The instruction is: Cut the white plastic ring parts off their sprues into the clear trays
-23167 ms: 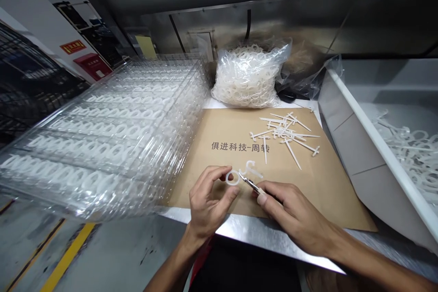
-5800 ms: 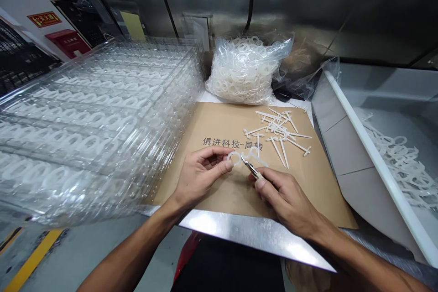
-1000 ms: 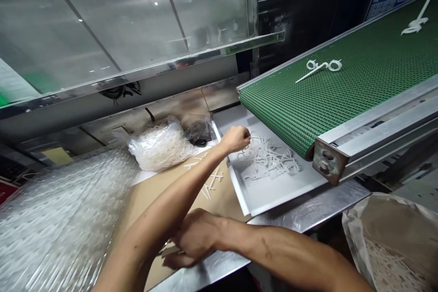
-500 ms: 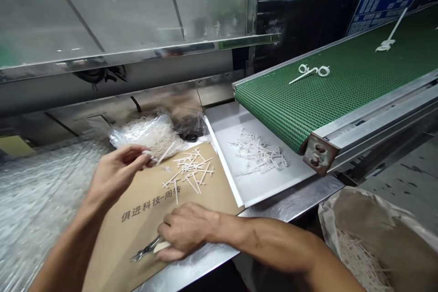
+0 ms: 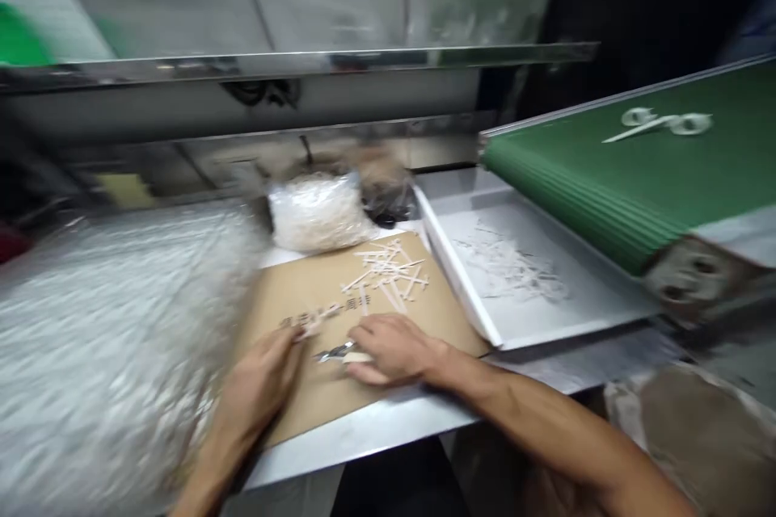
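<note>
In the head view, blurred by motion, a steel bench is seen with a brown cardboard sheet [image 5: 331, 400] at lower centre. On it a small white moulded part [image 5: 311, 326] is pinched in the fingertips of the left hand [image 5: 267, 376], just left of the nippers [image 5: 335, 353]. The right hand [image 5: 394, 351] is closed round their handle, palm down. Trimming appears to be in hand; a cut calls for the part to be set between the blades. Both forearms are stretched in from the lower edge.

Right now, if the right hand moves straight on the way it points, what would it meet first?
Probably the left hand, just beyond the nippers that the right hand holds; motion blur leaves the depth unclear.
</note>
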